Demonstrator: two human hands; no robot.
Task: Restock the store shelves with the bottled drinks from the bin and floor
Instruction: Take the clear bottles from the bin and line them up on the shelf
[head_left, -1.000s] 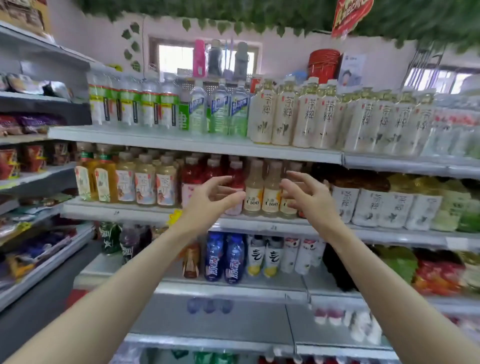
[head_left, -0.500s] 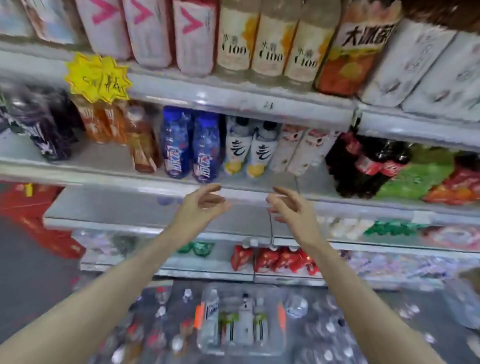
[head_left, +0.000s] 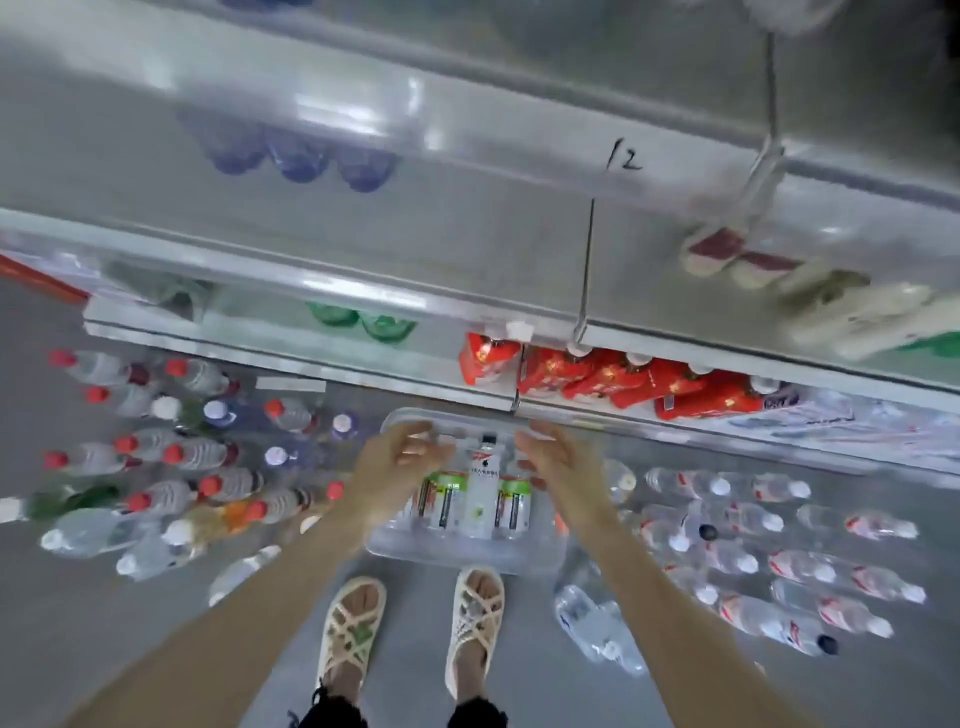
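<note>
Head view: the clear rectangular plastic bin (head_left: 457, 560) is set on the grey floor (head_left: 156, 649) before the metal shelves (head_left: 363, 291). The white-labelled plastic bottle (head_left: 483, 483) is contained in it. The left hand (head_left: 397, 467) and right hand (head_left: 558, 467) are held above, each grip released and empty. The bottle is judged moderately heavy, smooth and slightly yielding. The labelled body is recommended for holding.

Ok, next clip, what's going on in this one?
A person stands at the store shelves, looking down at a clear bin on the floor by their feet. The left hand and right hand reach toward it, fingers loosely spread, holding nothing. The bin holds a white bottle between green-labelled ones. Many more bottles lie on the floor to the left and right.
</note>
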